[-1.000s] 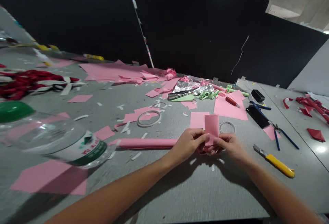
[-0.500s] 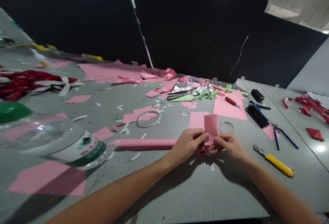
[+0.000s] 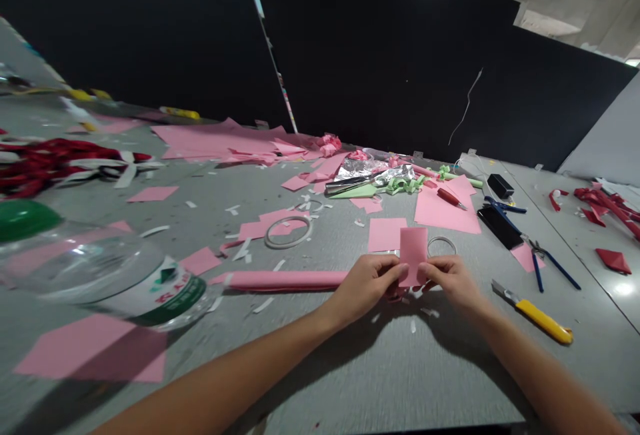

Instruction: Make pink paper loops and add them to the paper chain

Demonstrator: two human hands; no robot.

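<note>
Fingers (image 3: 400, 271) of both hands pinch 1 small pink paper (image 3: 413, 248) in the head view — the left hand (image 3: 364, 287) at its lower left edge, the right hand (image 3: 451, 280) at its lower right. It is held upright over the bench (image 3: 360, 372). A long pink piece (image 3: 285, 280) lies left of the left hand; a pink square (image 3: 384, 234) and a white ring (image 3: 443, 238) lie just behind — a yellow cutter (image 3: 544, 321) to the right.
</note>
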